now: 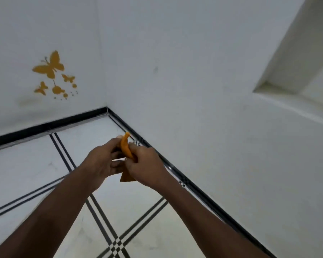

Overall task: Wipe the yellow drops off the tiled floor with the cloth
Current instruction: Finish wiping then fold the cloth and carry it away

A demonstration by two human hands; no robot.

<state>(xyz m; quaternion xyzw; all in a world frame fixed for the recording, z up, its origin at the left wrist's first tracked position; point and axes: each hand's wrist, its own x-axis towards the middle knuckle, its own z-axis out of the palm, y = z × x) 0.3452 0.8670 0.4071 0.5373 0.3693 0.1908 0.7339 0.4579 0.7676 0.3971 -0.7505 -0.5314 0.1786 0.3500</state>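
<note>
An orange cloth [125, 148] is bunched between both hands, held in the air above the floor near the room's corner. My left hand [101, 161] grips it from the left and my right hand [145, 163] from the right, fingers closed on the fabric. One end sticks up above my fingers; a corner hangs below my right hand. The white tiled floor [26, 164] has black double lines between tiles. No yellow drops show on the visible tiles.
A black skirting [45, 125] runs along both white walls and meets in the corner ahead. Yellow butterfly stickers [50, 66] sit on the left wall. A recessed niche [287, 81] is in the right wall.
</note>
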